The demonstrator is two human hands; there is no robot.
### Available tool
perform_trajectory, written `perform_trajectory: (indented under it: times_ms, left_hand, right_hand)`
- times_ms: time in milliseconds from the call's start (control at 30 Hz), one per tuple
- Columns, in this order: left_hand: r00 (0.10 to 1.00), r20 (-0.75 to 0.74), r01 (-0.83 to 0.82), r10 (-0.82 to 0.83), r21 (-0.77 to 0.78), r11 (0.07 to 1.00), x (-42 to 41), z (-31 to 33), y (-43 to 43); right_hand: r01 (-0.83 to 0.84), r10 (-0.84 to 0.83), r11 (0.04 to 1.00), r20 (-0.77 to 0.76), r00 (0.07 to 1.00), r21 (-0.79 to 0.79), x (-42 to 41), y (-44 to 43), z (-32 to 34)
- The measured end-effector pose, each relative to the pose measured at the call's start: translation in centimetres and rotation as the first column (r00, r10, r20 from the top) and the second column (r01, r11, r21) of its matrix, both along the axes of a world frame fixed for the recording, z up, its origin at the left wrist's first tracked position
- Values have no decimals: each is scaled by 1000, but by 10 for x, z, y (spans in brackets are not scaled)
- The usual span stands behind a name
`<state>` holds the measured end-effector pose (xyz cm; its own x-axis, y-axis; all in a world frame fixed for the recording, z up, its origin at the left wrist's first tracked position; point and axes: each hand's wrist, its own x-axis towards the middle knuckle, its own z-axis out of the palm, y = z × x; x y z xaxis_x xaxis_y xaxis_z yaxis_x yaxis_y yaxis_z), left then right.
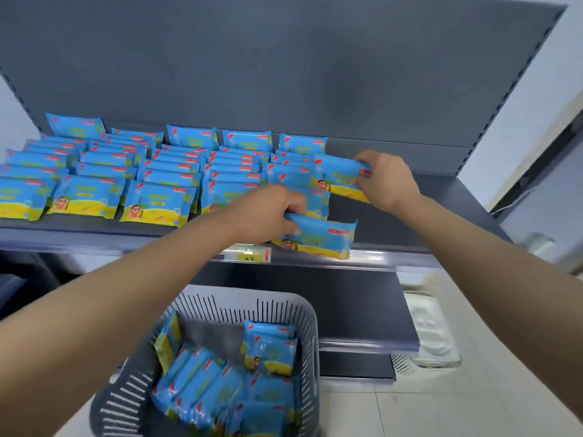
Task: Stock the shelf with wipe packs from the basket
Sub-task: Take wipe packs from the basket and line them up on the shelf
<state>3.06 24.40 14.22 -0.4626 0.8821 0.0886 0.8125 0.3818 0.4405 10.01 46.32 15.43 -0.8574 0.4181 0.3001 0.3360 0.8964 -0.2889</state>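
Soft, glossy pillow packs all round: sky blue film, a yellow band along the bottom, a small cartoon figure and a red label in the corner. The left hand (271, 212) curls its fingers over the top edge of one wipe pack (318, 238) and holds it tilted at the front lip of the grey metal shelf (454, 190), just above a yellow price tag (249, 257). The right hand (383, 181), wrist bent and arm stretched further in, pinches the end of a second pack (339, 176), which stands nearly upright beside the rightmost row. The shelved packs (157, 184) lean back in neat overlapping rows, running from the front edge to the flat back panel and filling the left and middle of the shelf. Below, between the two forearms, the grey plastic basket (312, 326) shows its slotted walls and rounded corners. The packs in the basket (220, 383) lie in a loose heap, some flat, some on edge against the side.
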Motion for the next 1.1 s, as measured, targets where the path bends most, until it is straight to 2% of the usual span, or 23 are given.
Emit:
perform_trajectory:
  times_ms: [167, 267, 467, 633, 800, 900, 1100]
  left_hand:
    - [996, 55, -74, 66, 155, 985, -15, 7, 70]
    - [993, 73, -101, 90, 180, 979, -24, 0, 115]
    - [997, 37, -74, 71, 94, 993, -46, -25, 181]
    - [990, -7, -141, 142, 83, 986, -67, -39, 207]
    - [986, -9, -163, 165, 83, 983, -84, -43, 224]
    - [981, -52, -182, 184, 47, 982, -94, -45, 232]
    - [964, -170, -208, 203, -9, 978, -121, -45, 258]
  right_hand:
    - [50, -50, 999, 0, 999, 1, -21, 69, 15]
    - [69, -69, 997, 43, 997, -17, -37, 110, 14]
    - [-2, 19, 994, 145, 989, -112, -81, 176, -5]
    - [-36, 62, 991, 202, 977, -130, -128, 200, -30]
    - [-98, 117, 992, 260, 958, -85, -154, 209, -44]
    - [-89, 95, 995, 250, 964, -38, -162, 215, -43]
    - [-132, 143, 989, 175, 974, -70, -171, 225, -41]
